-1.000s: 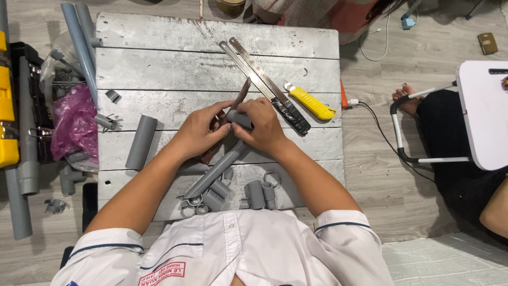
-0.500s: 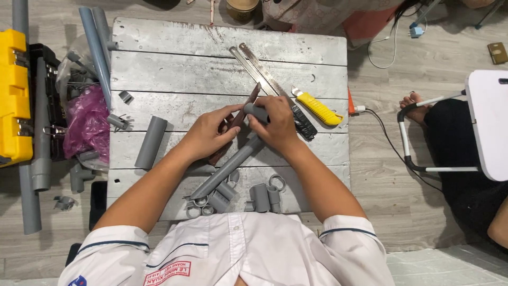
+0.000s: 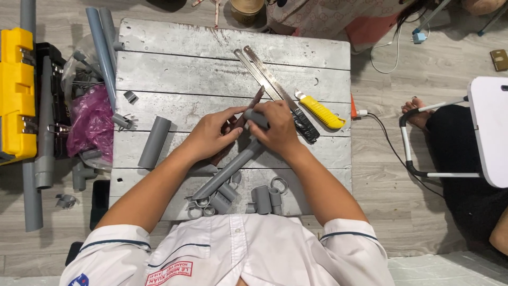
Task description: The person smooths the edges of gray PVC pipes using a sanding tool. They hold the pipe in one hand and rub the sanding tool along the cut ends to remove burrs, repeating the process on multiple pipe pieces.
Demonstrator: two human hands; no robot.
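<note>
Over the middle of a grey wooden table (image 3: 211, 58), both my hands meet on a long grey plastic pipe (image 3: 227, 170) that runs diagonally from the near left up to my fingers. My right hand (image 3: 275, 130) grips a grey fitting (image 3: 256, 117) at the pipe's upper end. My left hand (image 3: 211, 135) pinches the pipe just beside that fitting. A dark red-brown flat strip (image 3: 256, 99) pokes out behind my fingers.
A short grey pipe piece (image 3: 154, 142) lies left of my left arm; several small grey fittings (image 3: 264, 198) lie near my chest. A hacksaw blade and metal ruler (image 3: 275, 87), a yellow utility knife (image 3: 321, 112), long pipes (image 3: 103, 53), a yellow toolbox (image 3: 16, 92) and a pink bag (image 3: 91, 124) surround the table. Another person's foot (image 3: 415, 111) is at right.
Both hands have stayed on the pipe and fitting; the grip shifted slightly, with the pipe's upper end raised a little toward the far side of the table.
</note>
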